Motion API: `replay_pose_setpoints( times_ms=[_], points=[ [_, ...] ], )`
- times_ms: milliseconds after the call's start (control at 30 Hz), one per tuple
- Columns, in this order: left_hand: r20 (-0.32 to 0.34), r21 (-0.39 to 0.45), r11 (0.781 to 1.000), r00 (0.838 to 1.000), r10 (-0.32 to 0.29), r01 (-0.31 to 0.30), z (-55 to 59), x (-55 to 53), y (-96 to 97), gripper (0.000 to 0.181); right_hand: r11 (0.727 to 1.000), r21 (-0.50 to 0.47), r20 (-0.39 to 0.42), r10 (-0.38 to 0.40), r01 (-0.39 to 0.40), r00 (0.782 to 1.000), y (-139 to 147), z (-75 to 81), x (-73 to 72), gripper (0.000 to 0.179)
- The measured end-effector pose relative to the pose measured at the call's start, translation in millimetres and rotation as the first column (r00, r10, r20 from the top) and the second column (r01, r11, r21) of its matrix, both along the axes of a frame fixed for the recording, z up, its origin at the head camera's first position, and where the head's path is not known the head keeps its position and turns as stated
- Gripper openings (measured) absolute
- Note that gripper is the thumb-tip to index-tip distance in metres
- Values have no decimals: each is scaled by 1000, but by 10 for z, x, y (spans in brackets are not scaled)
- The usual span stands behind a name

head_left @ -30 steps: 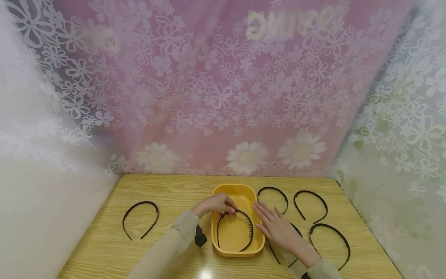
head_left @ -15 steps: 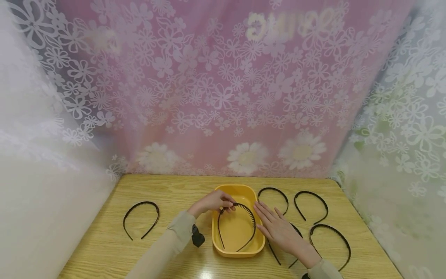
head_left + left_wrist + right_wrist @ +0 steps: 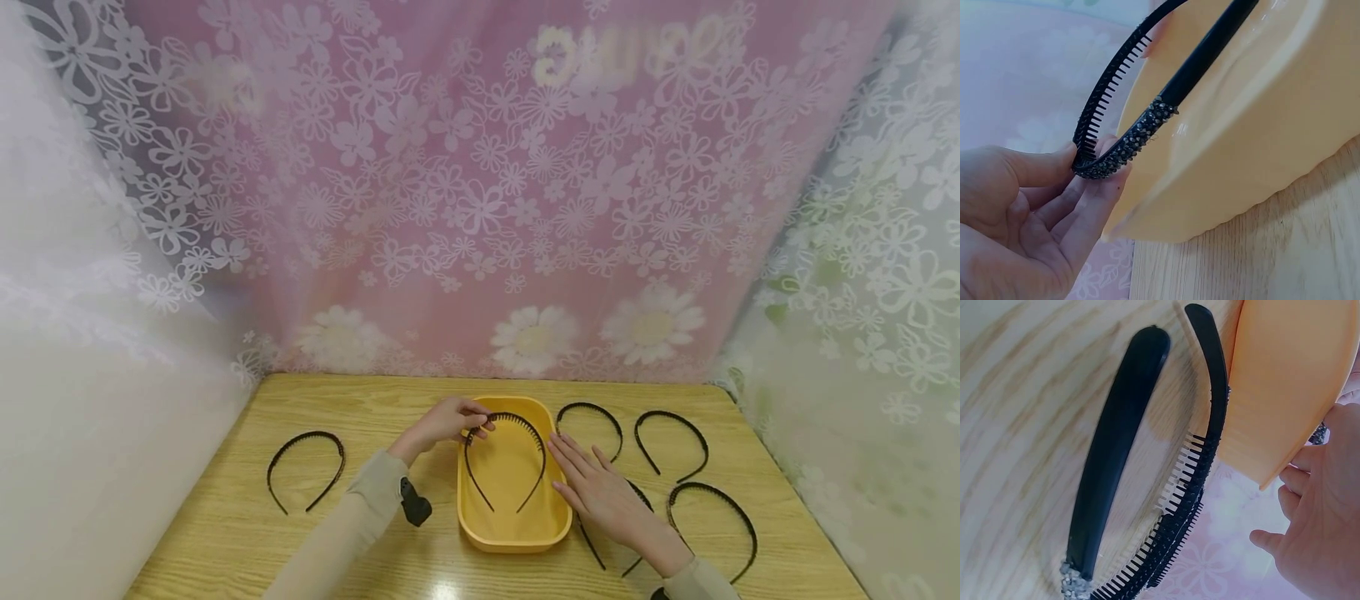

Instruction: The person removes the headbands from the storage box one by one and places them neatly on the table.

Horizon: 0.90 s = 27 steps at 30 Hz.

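Observation:
My left hand [image 3: 444, 423] pinches a black toothed headband [image 3: 543, 454] near the middle of its arch, thumb on one side and fingers on the other. The band hangs over the yellow plastic basin [image 3: 513, 547], its two ends pointing toward me. In the left wrist view, dark sparkling stones cover one stretch of this headband [image 3: 1125, 152]. My right hand [image 3: 609, 502] lies with straight fingers against the basin's right rim. It partly hides another black headband [image 3: 592, 547] on the table; the right wrist view shows that one's smooth flat end [image 3: 1119, 444] and its teeth.
On the wooden table [image 3: 375, 542], one headband [image 3: 269, 477] lies at the left. To the right of the basin lie more: one at the back [image 3: 620, 433], one farther right [image 3: 702, 440] and one nearer the front [image 3: 752, 529]. Flowered curtains [image 3: 480, 208] hang behind and at the sides.
My left hand has moved back and to the left, raising the headband from low in the basin to above it. My right hand has stayed at the rim.

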State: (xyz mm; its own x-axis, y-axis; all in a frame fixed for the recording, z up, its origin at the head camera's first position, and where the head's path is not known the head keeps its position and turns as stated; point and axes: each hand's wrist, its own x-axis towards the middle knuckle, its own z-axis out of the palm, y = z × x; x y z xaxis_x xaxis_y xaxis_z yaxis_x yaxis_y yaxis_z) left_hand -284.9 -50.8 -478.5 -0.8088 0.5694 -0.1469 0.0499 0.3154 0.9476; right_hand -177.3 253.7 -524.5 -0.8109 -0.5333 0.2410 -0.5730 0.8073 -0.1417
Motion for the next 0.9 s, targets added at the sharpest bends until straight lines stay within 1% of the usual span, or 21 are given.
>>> replay_pose_setpoints(
  times_ms=[167,433,600,700,900],
  points=[
    [15,23,999,999,31,-31,15,-8,-103,34,1000,2,17,2,-2,1000,4,-2,-2,63],
    [18,43,995,996,91,-92,30,-33,-320,36,1000,7,31,0,0,1000,5,9,-5,63],
    [27,51,993,994,109,-110,37,-61,-469,37,1000,14,29,2,-2,1000,7,7,-14,63],
    [30,48,991,992,123,-124,48,-65,-573,38,1000,13,38,0,-1,999,3,7,-11,63],
    [23,17,981,981,193,-193,87,-51,-785,39,1000,6,58,-3,3,998,3,18,-3,63]
  ],
)
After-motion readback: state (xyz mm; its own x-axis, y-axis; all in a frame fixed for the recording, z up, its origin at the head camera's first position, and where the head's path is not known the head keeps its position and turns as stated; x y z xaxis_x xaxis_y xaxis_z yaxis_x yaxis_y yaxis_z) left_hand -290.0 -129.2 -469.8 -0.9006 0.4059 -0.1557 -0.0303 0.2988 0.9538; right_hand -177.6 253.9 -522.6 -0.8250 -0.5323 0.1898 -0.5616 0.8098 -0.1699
